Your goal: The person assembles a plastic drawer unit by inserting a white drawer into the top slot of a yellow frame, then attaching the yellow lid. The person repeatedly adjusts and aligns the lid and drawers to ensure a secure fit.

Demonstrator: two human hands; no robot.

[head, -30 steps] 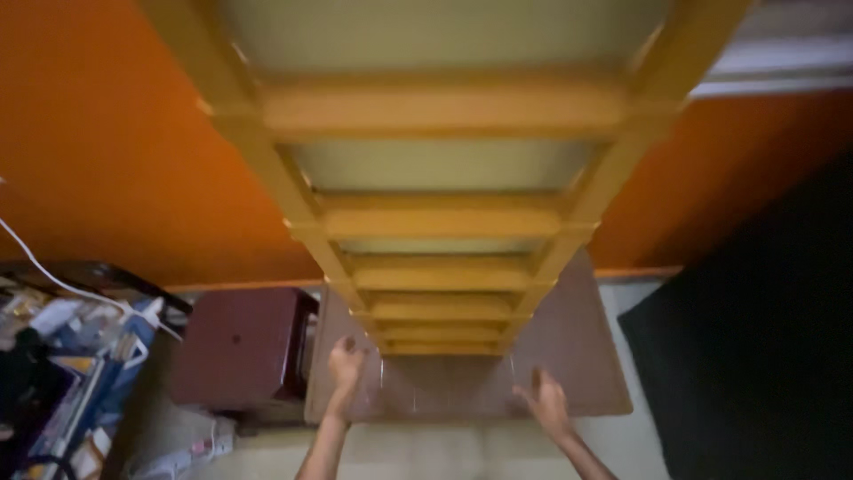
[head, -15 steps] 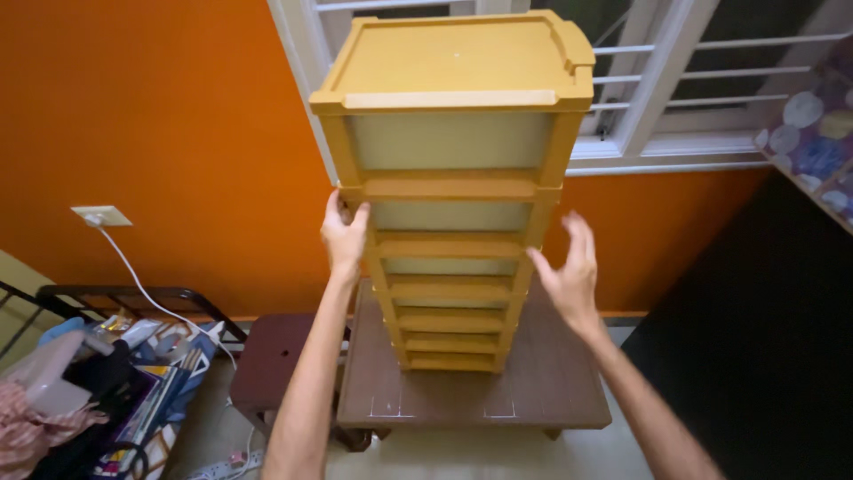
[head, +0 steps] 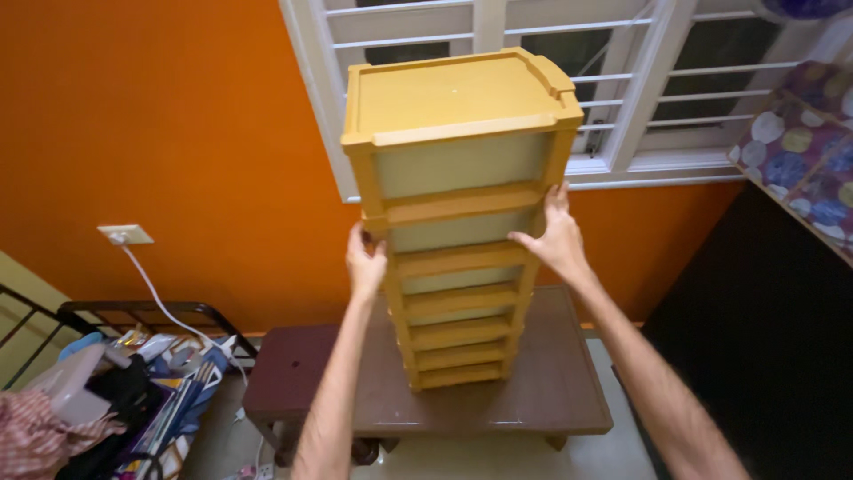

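i see a tall yellow drawer tower (head: 458,222) standing upright on a low brown bench (head: 551,391), its long axis vertical, the flat lid at the top close under my view. the tower sits near the middle of the bench, with the orange wall (head: 178,133) and a white barred window (head: 657,80) behind it.

my left hand (head: 365,264) is pressed against the left post of the tower, around the level of the second and third drawers from the top. its fingers wrap partly round the post's edge, so it is closed on the frame rather than lying flat. my right hand (head: 558,240) is on the right post at about the same height, a little higher, fingers spread and laid open against the side, palm bearing inward; i would call that a flat press and not a true grip. the tower lies straight ahead between the two hands, both touching it, neither clearly nearer.

the drawers are all pushed in. their fronts are pale and cloudy, and i cannot tell whether anything lies inside them. i count about six, the lowest ones small in view and hard to separate.

to the left of the bench, on the floor side, a dark metal rack (head: 133,311) holds a heap of cloth, papers and bags. a white cable (head: 164,298) runs down from a wall socket (head: 124,234) toward that heap. at the right, a patterned cloth (head: 800,151) hangs beside a dark panel.
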